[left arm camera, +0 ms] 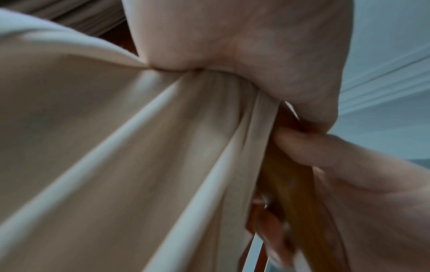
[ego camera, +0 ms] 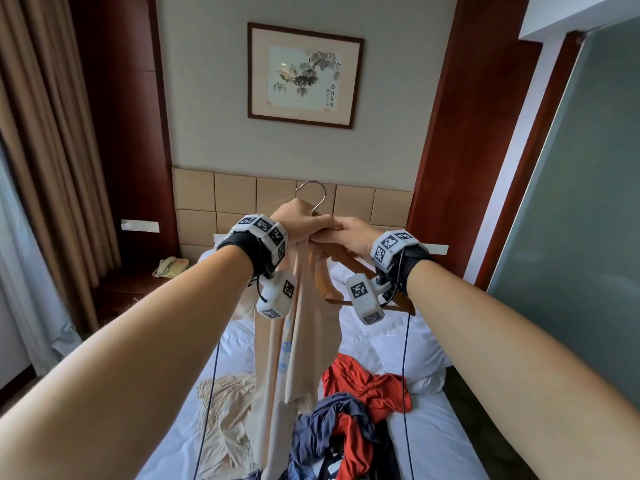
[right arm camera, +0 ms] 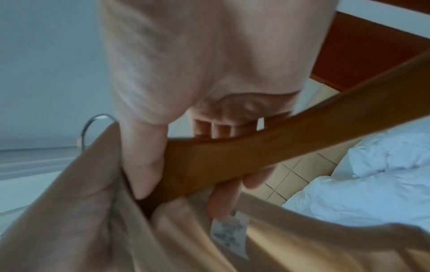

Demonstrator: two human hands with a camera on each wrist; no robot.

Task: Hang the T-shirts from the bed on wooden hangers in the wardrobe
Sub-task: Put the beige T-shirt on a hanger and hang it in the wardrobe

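Hands meet mid-air above the bed (ego camera: 433, 441), both raised at arm's length toward the headboard (ego camera: 235, 195). Left hand (ego camera: 304, 221) is closed round bunched beige fabric at the top of the beige T-shirt (ego camera: 298, 341); in the left wrist view the cloth (left arm camera: 139, 147) gathers into a tight fold under the palm (left arm camera: 244, 46). Right hand (ego camera: 349, 233) grips the wooden hanger (ego camera: 346, 263) near its centre: right wrist view shows thumb (right arm camera: 142, 162) on the near face of the wood (right arm camera: 267, 147) and fingers (right arm camera: 223, 198) curled behind it.

Hanger orientation: metal hook (ego camera: 313, 194) points up, just above the two hands. Long axis runs tilted, high at the hands and sloping down to the person's right, w/ the right-hand end (ego camera: 410, 308) and lower bar exposed below the right wrist. Left arm of the hanger is hidden under cloth.

T-shirt hangs off the left side of the hanger, long axis approx. vertical, draping down to the bed surface. A white care label (right arm camera: 230, 233) shows inside the fabric by the right fingertips.

On the bed: a red shirt (ego camera: 367, 386), a navy garment (ego camera: 332, 420) tangled w/ more red cloth, and a cream shirt (ego camera: 225, 410) lying flat to the left. White pillows (ego camera: 391, 337) sit at the head end. A framed ink painting (ego camera: 304, 76) hangs on the wall; a phone (ego camera: 169, 266) sits on the nightstand at left.
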